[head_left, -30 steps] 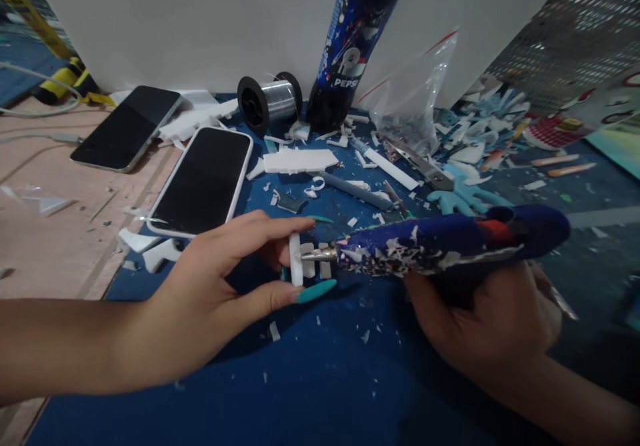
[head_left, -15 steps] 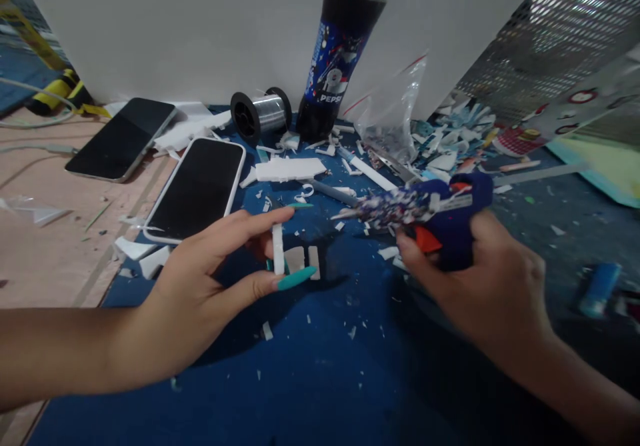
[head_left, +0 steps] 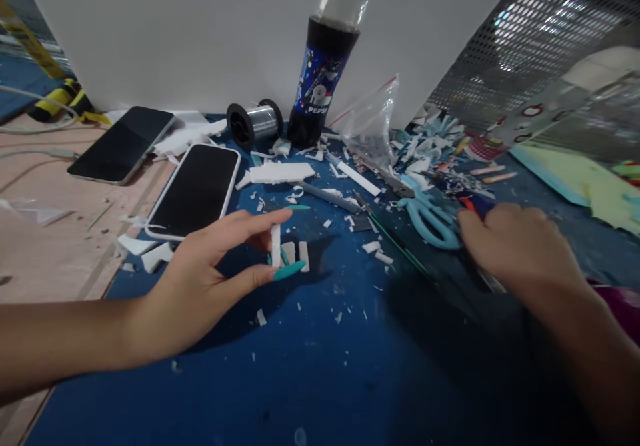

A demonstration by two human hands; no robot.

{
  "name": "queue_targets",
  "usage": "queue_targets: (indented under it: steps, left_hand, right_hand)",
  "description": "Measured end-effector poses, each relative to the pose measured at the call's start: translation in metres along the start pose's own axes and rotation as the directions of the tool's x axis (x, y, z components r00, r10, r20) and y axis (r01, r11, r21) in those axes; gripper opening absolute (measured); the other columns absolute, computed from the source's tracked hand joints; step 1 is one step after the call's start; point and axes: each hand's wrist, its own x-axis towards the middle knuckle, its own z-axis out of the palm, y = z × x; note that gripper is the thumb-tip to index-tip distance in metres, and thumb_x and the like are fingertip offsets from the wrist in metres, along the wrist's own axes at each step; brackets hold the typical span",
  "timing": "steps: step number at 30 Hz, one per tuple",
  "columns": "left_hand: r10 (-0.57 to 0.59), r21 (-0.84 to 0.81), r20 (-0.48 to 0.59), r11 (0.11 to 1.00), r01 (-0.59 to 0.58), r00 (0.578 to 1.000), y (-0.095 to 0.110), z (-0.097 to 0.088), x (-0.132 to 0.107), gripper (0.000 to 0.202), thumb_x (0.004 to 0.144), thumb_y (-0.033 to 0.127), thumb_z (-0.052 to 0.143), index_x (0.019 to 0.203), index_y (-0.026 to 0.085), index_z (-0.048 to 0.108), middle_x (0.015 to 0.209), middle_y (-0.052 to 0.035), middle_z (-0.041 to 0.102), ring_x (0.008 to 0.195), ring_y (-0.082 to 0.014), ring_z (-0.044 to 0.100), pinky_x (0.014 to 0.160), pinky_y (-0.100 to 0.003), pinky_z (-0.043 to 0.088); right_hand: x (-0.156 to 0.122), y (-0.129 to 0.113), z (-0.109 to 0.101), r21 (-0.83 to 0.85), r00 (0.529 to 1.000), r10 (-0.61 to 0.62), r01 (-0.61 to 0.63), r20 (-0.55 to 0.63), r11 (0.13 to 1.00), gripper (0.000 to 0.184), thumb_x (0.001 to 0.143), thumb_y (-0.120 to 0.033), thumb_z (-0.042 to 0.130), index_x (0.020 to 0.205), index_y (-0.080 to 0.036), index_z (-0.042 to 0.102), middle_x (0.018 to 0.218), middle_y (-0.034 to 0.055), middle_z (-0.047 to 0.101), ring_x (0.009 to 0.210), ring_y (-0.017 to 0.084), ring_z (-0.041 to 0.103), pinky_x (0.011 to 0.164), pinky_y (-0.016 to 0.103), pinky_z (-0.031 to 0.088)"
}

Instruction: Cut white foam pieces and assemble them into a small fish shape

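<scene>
Between thumb and index finger of my left hand [head_left: 220,269], a small white foam piece [head_left: 275,246] is pinched upright. Just beyond it on the blue surface lie two small pale strips, one of them a separate strip [head_left: 304,257]. My right hand [head_left: 520,246] is off to the right, its fingers closed round a dark blue hot glue gun [head_left: 477,203] with a red trigger; most of the gun is hidden behind the hand. Light blue scissors [head_left: 429,216] lie left of that hand, and a thin green-handled tool [head_left: 400,243] rests beside them.
A Pepsi bottle [head_left: 320,86] and a wire spool [head_left: 255,125] stand at the back near a white panel [head_left: 190,33]. Two phones lie on the left, one a white-edged phone [head_left: 195,189]. Foam scraps and a clear plastic bag [head_left: 373,126] clutter the back right.
My right hand has moved right and lowered with the glue gun, uncovering the scissors and the green-handled tool. My left hand keeps its pinch on the foam piece.
</scene>
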Motion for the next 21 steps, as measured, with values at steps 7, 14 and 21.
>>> queue_targets:
  steps: [7,14,21]
  left_hand:
    - [-0.006,-0.032,0.009,0.999,0.006,1.000,0.001,0.000,-0.003,0.048,0.086,0.025,0.065,0.131,0.039,0.056,0.107,-0.0025,0.066,0.090,-0.0188,0.064,0.056,-0.021,0.054]
    - [0.027,-0.006,0.000,1.000,-0.027,1.000,0.002,0.000,-0.002,0.046,0.086,0.025,0.065,0.130,0.035,0.057,0.096,-0.0015,0.065,0.086,-0.0171,0.063,0.070,-0.026,0.056]
    - [0.055,0.117,-0.017,0.992,-0.053,0.998,-0.004,0.002,-0.003,0.044,0.087,0.033,0.064,0.130,0.037,0.057,0.099,0.0001,0.066,0.086,-0.0163,0.065,0.074,-0.028,0.058]
  right_hand:
    - [-0.012,-0.019,-0.021,0.008,0.992,0.058,-0.059,0.113,0.998,0.043,0.088,-0.039,0.046,0.103,-0.002,0.063,0.094,0.0269,0.066,0.081,0.033,0.062,0.064,0.037,0.037]
    - [-0.021,-0.028,-0.038,0.050,0.989,0.149,-0.150,0.022,0.987,0.049,0.089,-0.040,0.054,0.119,-0.001,0.056,0.115,0.0285,0.063,0.105,0.035,0.060,0.076,0.039,0.040]
    - [-0.002,0.014,-0.021,0.001,0.949,0.217,-0.223,0.228,0.975,0.039,0.096,-0.040,0.050,0.115,-0.007,0.062,0.114,0.0201,0.064,0.101,0.027,0.064,0.083,0.040,0.052]
